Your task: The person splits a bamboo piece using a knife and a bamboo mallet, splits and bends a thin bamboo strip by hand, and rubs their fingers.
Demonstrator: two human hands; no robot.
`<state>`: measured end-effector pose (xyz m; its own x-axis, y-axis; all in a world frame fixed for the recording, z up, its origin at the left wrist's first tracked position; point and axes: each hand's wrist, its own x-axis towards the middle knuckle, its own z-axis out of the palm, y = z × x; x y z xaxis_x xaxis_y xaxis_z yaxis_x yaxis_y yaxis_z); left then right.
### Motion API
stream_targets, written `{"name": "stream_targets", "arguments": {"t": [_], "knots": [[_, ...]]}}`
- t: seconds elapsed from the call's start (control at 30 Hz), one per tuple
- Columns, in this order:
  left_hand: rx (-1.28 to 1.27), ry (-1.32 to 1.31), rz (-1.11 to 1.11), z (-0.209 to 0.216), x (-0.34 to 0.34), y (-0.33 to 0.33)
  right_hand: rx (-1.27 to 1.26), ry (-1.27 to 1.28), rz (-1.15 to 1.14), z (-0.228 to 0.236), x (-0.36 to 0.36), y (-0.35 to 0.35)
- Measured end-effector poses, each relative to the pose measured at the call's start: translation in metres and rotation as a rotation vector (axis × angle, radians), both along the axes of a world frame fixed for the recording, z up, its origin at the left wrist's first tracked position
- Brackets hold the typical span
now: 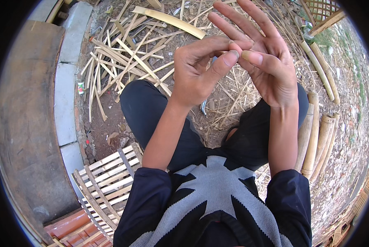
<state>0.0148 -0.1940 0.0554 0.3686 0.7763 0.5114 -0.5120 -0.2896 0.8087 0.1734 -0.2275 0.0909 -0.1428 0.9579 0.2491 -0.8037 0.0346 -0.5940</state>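
My left hand (199, 70) and my right hand (271, 61) are raised in front of me, with their fingertips meeting. On the left hand, thumb and forefinger are pinched together against the tip of the right forefinger. The right thumb presses near the same spot, while its other fingers stretch up and apart. Whatever lies between the fingertips, if anything, is too small to make out. Below and behind the hands, thin bamboo shavings (234, 92) cover the ground between my knees. A small blue-and-white thing (203, 107) shows there, partly hidden.
Split bamboo strips (118, 61) lie in a loose heap ahead on the left, beside a wider bamboo piece (172, 21). Bamboo poles (310, 136) rest at my right. A slatted bamboo frame (106, 177) stands near my left side, by a concrete edge (67, 99) and a brown board (28, 115).
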Motion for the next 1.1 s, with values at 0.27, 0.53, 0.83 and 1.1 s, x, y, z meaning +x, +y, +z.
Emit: {"name": "stream_targets", "arguments": {"t": [0.27, 0.53, 0.83, 1.1], "knots": [[-0.021, -0.002, 0.015, -0.002, 0.001, 0.000, -0.008, 0.057, 0.031, -0.002, 0.000, 0.000], [-0.038, 0.032, 0.054, -0.004, 0.000, 0.000, -0.039, 0.014, 0.007, -0.002, -0.003, 0.002], [-0.018, 0.081, 0.093, -0.001, -0.002, -0.001, -0.060, -0.008, 0.013, -0.001, -0.003, 0.004], [-0.020, 0.114, 0.143, 0.005, -0.002, -0.003, -0.091, 0.017, 0.032, 0.005, -0.003, 0.002]]}}
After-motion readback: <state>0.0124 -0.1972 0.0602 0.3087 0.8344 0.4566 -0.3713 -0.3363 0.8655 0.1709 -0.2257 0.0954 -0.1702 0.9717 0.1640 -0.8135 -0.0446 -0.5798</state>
